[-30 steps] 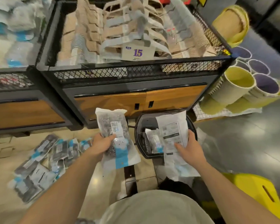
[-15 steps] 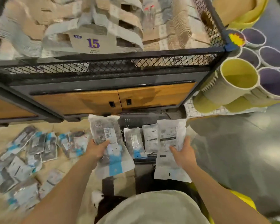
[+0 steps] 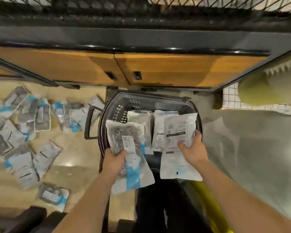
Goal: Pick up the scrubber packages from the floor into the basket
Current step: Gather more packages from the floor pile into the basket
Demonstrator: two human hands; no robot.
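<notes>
One scrubber packet [image 3: 120, 133] is clasped by the left hand [image 3: 115, 159]; a second packet [image 3: 178, 130] is pinched by the right hand [image 3: 192, 149]; both are held over the basket [image 3: 124, 103]; loose packets [image 3: 23, 132] lie on the floor [image 3: 77, 157]; light, floppy, slick handling is expected; the bulky middle is best grasped.

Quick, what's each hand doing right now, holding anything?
Left hand: closed, gripping the blue-striped scrubber package.
Right hand: closed, gripping the white-faced scrubber package over the basket.
</notes>
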